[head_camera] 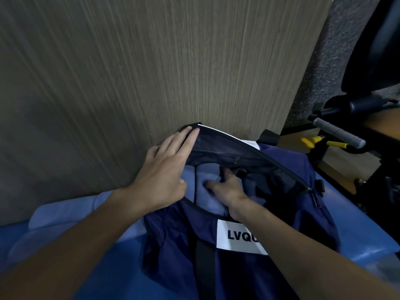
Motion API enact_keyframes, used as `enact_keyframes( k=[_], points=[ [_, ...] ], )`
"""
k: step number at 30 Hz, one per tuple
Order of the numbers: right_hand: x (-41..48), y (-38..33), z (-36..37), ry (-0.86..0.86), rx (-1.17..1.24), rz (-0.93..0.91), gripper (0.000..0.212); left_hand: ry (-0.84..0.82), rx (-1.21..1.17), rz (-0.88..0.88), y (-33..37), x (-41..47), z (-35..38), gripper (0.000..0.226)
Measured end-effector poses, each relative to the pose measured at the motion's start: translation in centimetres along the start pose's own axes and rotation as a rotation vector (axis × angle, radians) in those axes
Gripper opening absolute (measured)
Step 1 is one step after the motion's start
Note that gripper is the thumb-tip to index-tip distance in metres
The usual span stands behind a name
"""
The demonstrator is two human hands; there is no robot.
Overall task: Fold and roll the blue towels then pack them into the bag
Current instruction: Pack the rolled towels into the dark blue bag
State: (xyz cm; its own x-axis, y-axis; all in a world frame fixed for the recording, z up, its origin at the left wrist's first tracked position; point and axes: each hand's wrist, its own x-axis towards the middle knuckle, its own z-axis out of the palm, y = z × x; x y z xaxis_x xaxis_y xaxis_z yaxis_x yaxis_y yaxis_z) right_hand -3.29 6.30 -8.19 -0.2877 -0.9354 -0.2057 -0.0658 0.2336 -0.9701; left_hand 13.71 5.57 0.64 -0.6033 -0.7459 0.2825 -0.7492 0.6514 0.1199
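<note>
A navy bag (292,224) with a white label lies open on a blue surface, its zipped flap lifted back. Rolled blue towels (207,182) sit inside the opening. My left hand (164,172) lies with straight fingers along the left rim of the bag, its fingertips against the raised flap. My right hand (229,191) reaches into the opening and presses its fingers onto a rolled towel. Another blue towel (65,215) lies flat on the surface to the left of the bag.
A wood-grain panel (151,61) rises directly behind the bag. At right stand a dark frame with a grey-padded handle (337,133), yellow-handled tools (311,142) and a black chair (376,50). The blue surface (368,234) extends right of the bag.
</note>
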Motion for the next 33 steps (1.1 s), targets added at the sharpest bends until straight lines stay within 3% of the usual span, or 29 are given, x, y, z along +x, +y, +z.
enact_keyframes(
  k=[3, 7, 9, 13, 17, 21, 23, 29, 33],
  points=[
    [-0.5, 0.2, 0.5, 0.045, -0.136, -0.092, 0.067, 0.005, -0.005, -0.005, 0.0, -0.2, -0.1, 0.114],
    [-0.8, 0.7, 0.9, 0.041, -0.293, -0.068, 0.094, -0.014, -0.067, -0.12, 0.3, -0.6, 0.2, 0.115],
    [-1.1, 0.8, 1.0, 0.047, -0.338, -0.093, 0.091, -0.043, -0.091, -0.161, 0.4, -0.9, 0.6, 0.118],
    [-1.5, 0.7, 1.0, 0.005, -0.129, -0.074, 0.086, -0.081, -0.104, -0.161, 0.7, -1.3, 0.5, 0.122],
    [-2.1, 0.7, 1.2, -0.043, -0.471, -0.079, 0.088, -0.08, -0.114, -0.144, 1.0, -1.6, -0.2, 0.122],
    [-3.1, 0.7, 1.2, -0.031, -0.765, -0.318, 0.079, -0.078, -0.121, -0.14, 1.0, -1.8, -0.4, 0.121],
    [-3.4, 1.0, 1.2, -0.086, -0.8, -0.381, 0.078, -0.081, -0.12, -0.137, 1.1, -1.9, -0.4, 0.121],
    [-3.0, 1.4, 0.7, -0.179, -0.825, -0.333, 0.084, -0.114, -0.077, -0.109, 1.3, -2.6, -0.4, 0.121],
    [-3.2, 0.8, -0.6, -0.348, -0.809, -0.35, 0.088, -0.123, -0.065, -0.098, 0.9, -3.0, -0.5, 0.12]
  ],
)
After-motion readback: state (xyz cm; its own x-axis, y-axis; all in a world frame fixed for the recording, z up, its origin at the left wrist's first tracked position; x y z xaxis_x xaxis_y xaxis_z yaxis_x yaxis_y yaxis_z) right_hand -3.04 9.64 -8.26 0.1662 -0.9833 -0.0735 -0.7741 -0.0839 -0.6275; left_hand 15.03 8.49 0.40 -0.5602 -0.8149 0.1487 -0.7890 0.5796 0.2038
